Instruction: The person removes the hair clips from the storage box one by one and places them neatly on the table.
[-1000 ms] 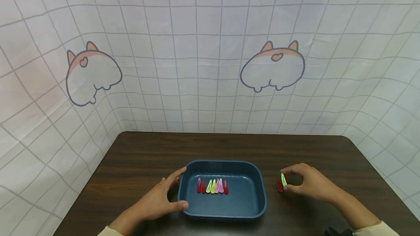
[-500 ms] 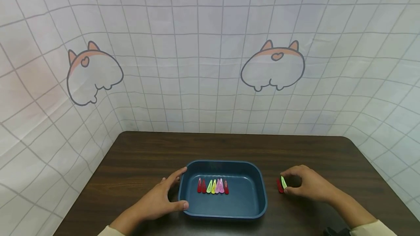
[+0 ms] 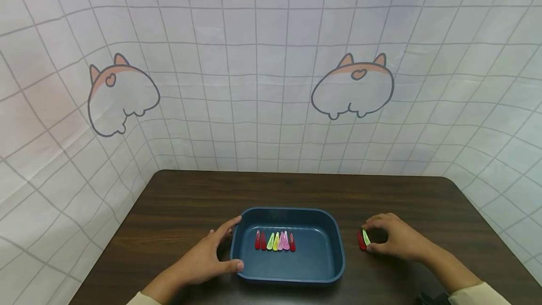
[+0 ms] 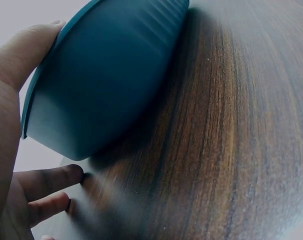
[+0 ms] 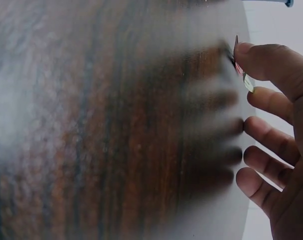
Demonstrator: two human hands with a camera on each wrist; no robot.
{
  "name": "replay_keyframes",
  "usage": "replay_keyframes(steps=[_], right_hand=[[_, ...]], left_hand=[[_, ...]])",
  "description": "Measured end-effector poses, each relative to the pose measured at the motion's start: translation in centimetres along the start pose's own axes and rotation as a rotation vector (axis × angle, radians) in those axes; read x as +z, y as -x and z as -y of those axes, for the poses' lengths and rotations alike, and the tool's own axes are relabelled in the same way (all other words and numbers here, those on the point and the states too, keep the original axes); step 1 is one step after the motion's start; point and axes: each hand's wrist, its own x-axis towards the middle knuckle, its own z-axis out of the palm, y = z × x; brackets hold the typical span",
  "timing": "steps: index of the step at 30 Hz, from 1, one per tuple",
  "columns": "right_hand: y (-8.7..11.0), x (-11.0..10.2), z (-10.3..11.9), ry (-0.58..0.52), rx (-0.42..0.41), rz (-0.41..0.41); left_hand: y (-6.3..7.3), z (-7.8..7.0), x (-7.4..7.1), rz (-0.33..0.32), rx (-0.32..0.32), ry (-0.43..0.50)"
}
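Note:
A blue rectangular tray (image 3: 315,260) stands on the table with a row of snap hair clips, red, green, yellow, pink and red from left to right. My left hand (image 3: 207,258) is spread along its left side, thumb and index finger touching the rim; other fingertips rest on the table in the left wrist view. Right of the tray, my right hand (image 3: 400,239) pinches a light green hair clip (image 3: 366,237) between thumb and index finger, low over the table. Close against its left side is a red hair clip (image 3: 361,241), partly hidden in the right wrist view.
The dark wood table (image 3: 296,192) has rounded far corners. White grid-patterned cloth (image 3: 237,84) with cartoon animal drawings hangs behind and at both sides. A dark object (image 3: 434,299) lies by the right sleeve at the bottom edge.
My right hand has lowered slightly with the green hair clip, bringing it down beside the red one. The left hand and tray have hardly moved.

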Motion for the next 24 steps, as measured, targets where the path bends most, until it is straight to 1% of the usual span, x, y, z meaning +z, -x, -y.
replay_keyframes(steps=[10, 19, 24], right_hand=[[-0.08, 0.32, -0.17, 0.012, 0.040, 0.016], [-0.02, 0.27, 0.05, 0.010, 0.019, 0.021], [-0.02, 0.24, 0.04, 0.018, 0.016, 0.023]], left_hand=[[-0.01, -0.12, -0.05, 0.000, -0.014, 0.000], [0.03, -0.30, -0.05, -0.004, -0.026, 0.001], [0.04, -0.10, -0.03, -0.004, -0.004, 0.001]])
